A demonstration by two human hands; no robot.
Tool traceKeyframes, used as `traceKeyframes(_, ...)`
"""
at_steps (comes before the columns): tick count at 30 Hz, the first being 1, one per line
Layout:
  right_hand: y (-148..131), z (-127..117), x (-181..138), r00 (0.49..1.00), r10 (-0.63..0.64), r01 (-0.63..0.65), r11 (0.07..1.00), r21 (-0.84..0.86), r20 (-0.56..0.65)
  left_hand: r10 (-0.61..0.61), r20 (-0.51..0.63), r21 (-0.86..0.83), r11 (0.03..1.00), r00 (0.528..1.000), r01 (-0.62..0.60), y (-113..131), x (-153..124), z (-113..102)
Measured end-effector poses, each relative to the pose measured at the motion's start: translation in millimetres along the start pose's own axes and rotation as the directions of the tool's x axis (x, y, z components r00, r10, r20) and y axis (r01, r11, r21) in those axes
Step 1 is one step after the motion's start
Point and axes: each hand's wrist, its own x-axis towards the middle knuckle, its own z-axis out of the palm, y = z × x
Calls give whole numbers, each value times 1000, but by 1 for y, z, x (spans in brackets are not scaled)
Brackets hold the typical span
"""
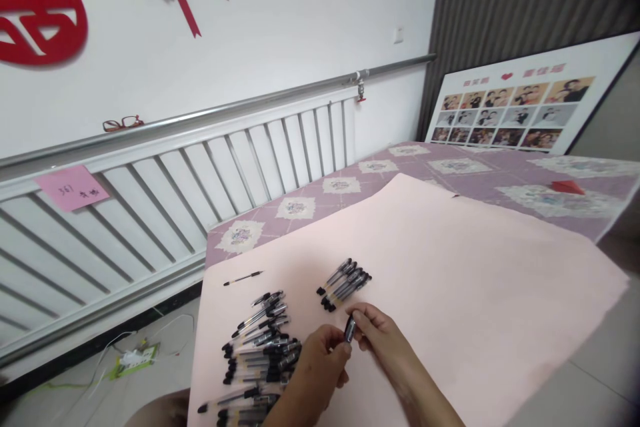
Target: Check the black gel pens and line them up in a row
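Between my two hands is a pen with a black cap; most of its length is hidden by my fingers. My left hand is closed, thumb and forefinger pinching the lower part. On the upper end, the fingertips of my right hand are pressed together. Just beyond my hands lies a small neat bundle of capped pens, side by side. To the left, a larger loose pile of clear-barrelled pens with black caps spreads partly behind my left forearm. A single uncapped pen or refill lies apart.
Pale pink paper covers much of the table, over a purple patterned tablecloth. A red folded paper lies at the far right. A white radiator runs behind; a power strip with cables is on the floor.
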Motion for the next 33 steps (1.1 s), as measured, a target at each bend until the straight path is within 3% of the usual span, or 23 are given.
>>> traceKeyframes(2, -2, 0, 0, 1000, -16, 17, 998, 63, -18, -3, 10, -20, 1000, 1000, 3, 0, -1, 0)
traceKeyframes(7, -16, -9, 0, 974, 6, 75, 934, 350, -224, -41, -3, -56, 998, 999, 40, 0, -9, -1)
traceKeyframes(10, -21, -11, -2, 978, 70, 21, 904, 428, -196, -62, -11, -100, 993, 998, 61, 2, -12, -3)
traceKeyframes(12, -18, -7, -3, 990, 91, -43, 920, 390, -104, -57, -20, -113, 992, 998, 55, 4, -13, -3)
traceKeyframes(15, -9, 4, -5, 996, 84, -83, 980, 181, -2, -36, -45, -52, 998, 998, 33, 8, -13, -5)
traceKeyframes(18, -4, 14, -7, 998, 67, -67, 997, -35, 10, -7, -65, 54, 998, 998, 10, 11, -13, -7)
traceKeyframes(20, -5, 17, -8, 999, 44, -43, 995, -93, 14, 34, -79, 109, 994, 996, -26, 11, -13, -9)
traceKeyframes(24, -11, 15, -10, 998, 24, -15, 990, -138, 64, 90, -64, 100, 991, 994, -84, 12, -13, -10)
traceKeyframes(29, -16, 9, -14, 984, 55, -48, 998, -44, 172, 0, 36, -38, 999, 999, 1, 18, -17, -9)
traceKeyframes(33, -15, 11, -12, 990, 93, -94, 996, -2, 107, -24, 28, -37, 999, 999, 25, 23, -18, -8)
